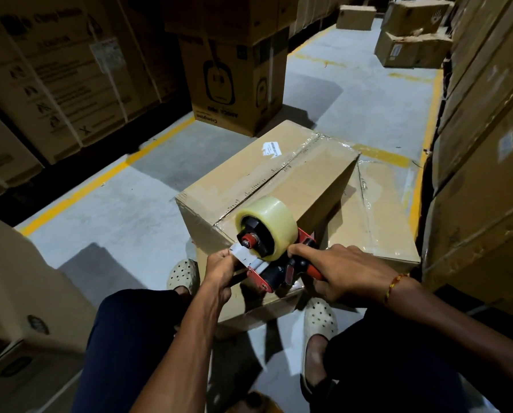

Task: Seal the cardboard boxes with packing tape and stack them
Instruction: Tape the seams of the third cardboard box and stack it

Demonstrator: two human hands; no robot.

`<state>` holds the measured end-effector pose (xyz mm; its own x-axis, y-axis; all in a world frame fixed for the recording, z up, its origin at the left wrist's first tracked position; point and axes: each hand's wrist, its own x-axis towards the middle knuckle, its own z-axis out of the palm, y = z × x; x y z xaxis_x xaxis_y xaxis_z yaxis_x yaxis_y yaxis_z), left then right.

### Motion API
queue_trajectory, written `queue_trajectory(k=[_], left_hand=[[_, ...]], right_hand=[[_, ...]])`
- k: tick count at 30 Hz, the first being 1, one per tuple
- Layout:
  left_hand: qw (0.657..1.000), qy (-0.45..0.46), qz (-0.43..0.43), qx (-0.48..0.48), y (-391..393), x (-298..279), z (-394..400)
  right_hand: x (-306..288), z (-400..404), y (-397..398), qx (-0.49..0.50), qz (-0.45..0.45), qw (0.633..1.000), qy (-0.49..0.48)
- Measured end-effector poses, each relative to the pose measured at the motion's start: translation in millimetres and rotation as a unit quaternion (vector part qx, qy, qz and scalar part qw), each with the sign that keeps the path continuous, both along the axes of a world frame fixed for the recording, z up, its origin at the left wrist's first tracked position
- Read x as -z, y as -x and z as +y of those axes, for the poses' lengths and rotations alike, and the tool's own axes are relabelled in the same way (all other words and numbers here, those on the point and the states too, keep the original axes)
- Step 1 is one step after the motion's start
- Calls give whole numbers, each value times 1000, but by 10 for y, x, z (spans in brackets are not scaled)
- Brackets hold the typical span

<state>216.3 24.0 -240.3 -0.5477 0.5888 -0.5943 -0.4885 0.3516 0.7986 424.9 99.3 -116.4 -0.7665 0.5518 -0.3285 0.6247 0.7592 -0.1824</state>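
Cardboard box (279,180): plain brown, on the floor directly in front of your knees, flaps down. Clear tape already runs along the centre seam and wrinkles over the far corner; a small white label (270,149) sits on the top near the far-left edge.

Tape dispenser (274,263): red and black frame, held just above the near corner of the box, carrying a roll of clear packing tape (271,225) on a red hub.

Right hand (344,272): your fingers are wrapped round the dispenser's handle, index finger extended forward along the frame toward the roll. A thin orange thread bracelet (393,286) circles the wrist.

Left hand (221,271): thumb and fingers pinch the loose tape end (243,253), which is drawn out leftward from the dispenser's mouth.

Second box (380,213): lower, just right of the first and touching it, its top glossy with tape.

Your position: crouched, dark trousers, cream perforated clogs (319,318) either side of the box's near end.

Floor (148,204): grey concrete with yellow painted lines (106,180).

Surroundings: tall printed carton (234,84) standing beyond the box; stacked cartons (55,84) along the left; more stacked cartons (487,144) close on the right; battered boxes (413,40) at the far end of the aisle.
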Motion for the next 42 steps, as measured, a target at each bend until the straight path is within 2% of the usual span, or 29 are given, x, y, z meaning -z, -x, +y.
queue_trajectory(k=[11, 16, 18, 21, 22, 24, 25, 27, 30, 34, 37, 42], left_hand=[[1000, 18, -16, 20, -4, 34, -51], [997, 50, -17, 61, 95, 8, -121], [994, 87, 25, 58, 204, -5, -161], [968, 150, 201, -28, 379, -9, -239], [954, 143, 260, -49, 417, -48, -257], [945, 71, 319, -32, 464, -180, -252], [947, 28, 320, -1, 466, -280, -219], [959, -18, 269, 90, 427, -525, -107], [957, 39, 178, 225, 377, -852, 49], [928, 66, 173, 324, 366, -1067, 127], [915, 61, 177, 358, 338, -1135, 176], [927, 56, 189, 318, 226, -1158, 284]], right_hand=[[156, 17, -19, -9, 34, 999, 9], [187, 27, -20, -11, 30, 999, 14], [204, 31, -23, -10, 30, 999, 11], [223, 44, -38, -4, 42, 999, 15], [225, 47, -38, -4, 43, 999, 15], [225, 50, -32, -3, 42, 999, 17], [224, 51, -27, -2, 41, 999, 20], [223, 56, -17, -1, 39, 999, 23], [215, 63, -11, -2, 39, 999, 19], [197, 78, 7, -7, 34, 999, 26], [136, 122, 31, -10, 22, 999, 44], [61, 130, 80, -31, 7, 998, 47]])
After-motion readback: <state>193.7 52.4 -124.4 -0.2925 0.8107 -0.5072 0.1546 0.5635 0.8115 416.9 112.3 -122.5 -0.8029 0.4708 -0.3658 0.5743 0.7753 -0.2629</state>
